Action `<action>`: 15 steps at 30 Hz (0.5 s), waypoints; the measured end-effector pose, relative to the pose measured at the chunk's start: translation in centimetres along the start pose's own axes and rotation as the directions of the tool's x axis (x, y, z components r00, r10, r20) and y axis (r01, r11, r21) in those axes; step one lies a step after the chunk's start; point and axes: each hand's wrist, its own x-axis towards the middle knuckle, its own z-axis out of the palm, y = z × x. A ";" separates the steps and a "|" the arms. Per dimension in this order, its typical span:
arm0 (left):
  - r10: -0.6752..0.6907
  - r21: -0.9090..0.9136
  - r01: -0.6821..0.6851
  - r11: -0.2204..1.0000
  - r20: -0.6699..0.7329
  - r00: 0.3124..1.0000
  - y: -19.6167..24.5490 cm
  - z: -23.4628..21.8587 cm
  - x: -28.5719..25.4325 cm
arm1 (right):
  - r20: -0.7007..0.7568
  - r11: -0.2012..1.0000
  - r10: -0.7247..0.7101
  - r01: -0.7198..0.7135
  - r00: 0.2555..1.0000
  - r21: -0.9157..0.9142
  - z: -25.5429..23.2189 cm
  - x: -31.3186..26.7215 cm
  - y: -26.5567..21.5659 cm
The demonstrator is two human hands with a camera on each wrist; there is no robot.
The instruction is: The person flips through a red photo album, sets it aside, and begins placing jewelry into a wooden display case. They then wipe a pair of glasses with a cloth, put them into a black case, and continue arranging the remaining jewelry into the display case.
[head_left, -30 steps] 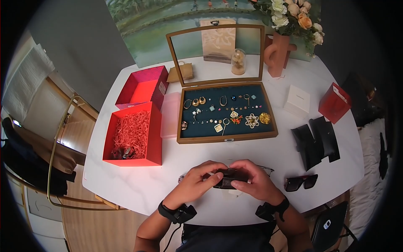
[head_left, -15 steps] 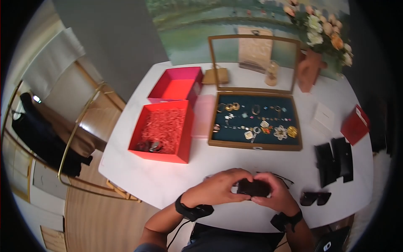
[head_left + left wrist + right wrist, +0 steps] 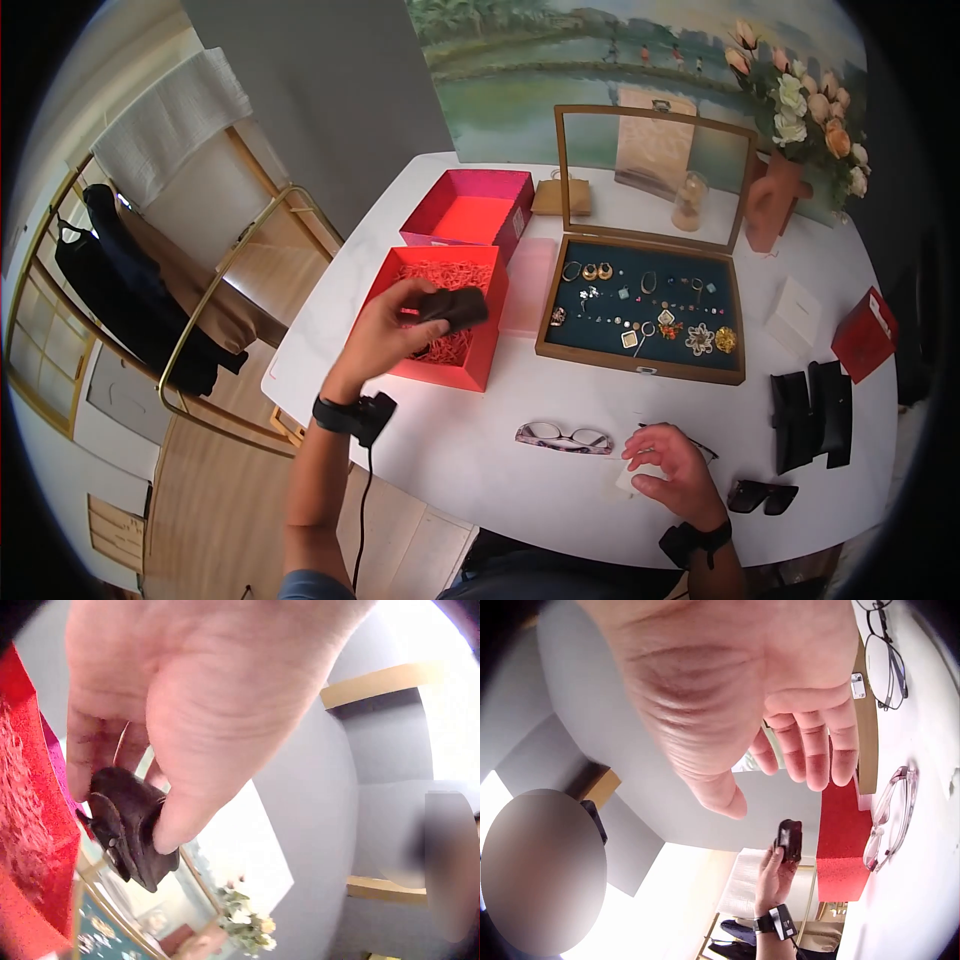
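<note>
White table (image 3: 430, 420) near grey wall (image 3: 310, 80), case (image 3: 458, 310)

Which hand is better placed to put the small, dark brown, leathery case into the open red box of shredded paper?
Probably the left hand: the case is in its grip, near the box. The right hand is empty, farther from the box, over the white tabletop.

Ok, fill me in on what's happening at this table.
A person's left hand holds a small, dark brown, leather-look pouch up by the open red box of red paper shreds. The right hand hovers above the white tabletop, holding nothing. Pink-patterned glasses lie there, and the wooden display case with dark green lining stands open, jewellery laid out inside.
</note>
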 end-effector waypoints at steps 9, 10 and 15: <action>-0.140 0.266 0.044 0.963 0.356 0.924 -4.6 -1.8 1.4 | 0.030 0.998 0.011 -0.010 0.999 -0.061 -0.2 0.2 0.6; -0.122 0.186 0.046 0.981 0.419 0.900 -4.9 -2.0 1.6 | 0.030 0.997 -0.004 0.006 1.000 -0.081 -0.2 0.2 0.6; -0.159 0.250 0.047 0.967 0.448 0.880 -4.9 -1.3 1.9 | 0.025 0.984 -0.030 0.034 0.999 -0.172 -0.5 0.2 1.3</action>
